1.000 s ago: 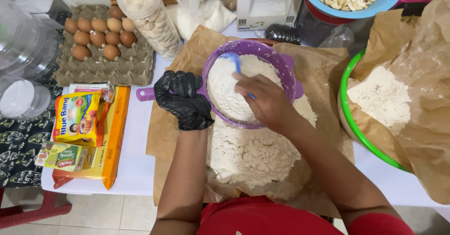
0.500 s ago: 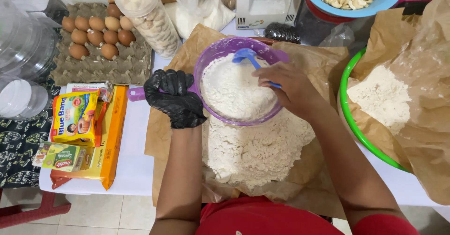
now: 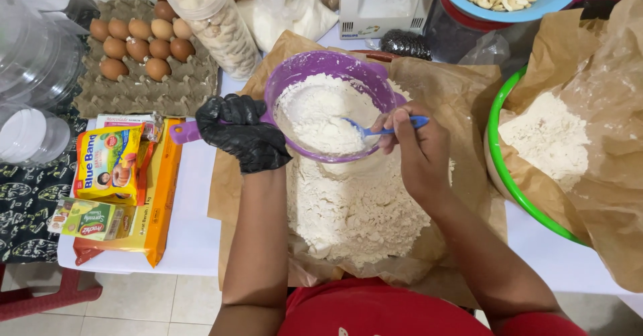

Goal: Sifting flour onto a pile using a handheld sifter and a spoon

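While the gloved left hand (image 3: 242, 133) grips the purple sieve (image 3: 333, 103) by its handle, holding it over the flour heap (image 3: 355, 209) on brown paper (image 3: 450, 91), the bare right hand (image 3: 416, 150) pinches a blue spoon (image 3: 382, 129), its bowl down in the sieve's flour. Left of the sieve sit an egg tray (image 3: 144, 81) and yellow packets (image 3: 110, 163); right of it, a green bowl (image 3: 499, 175).
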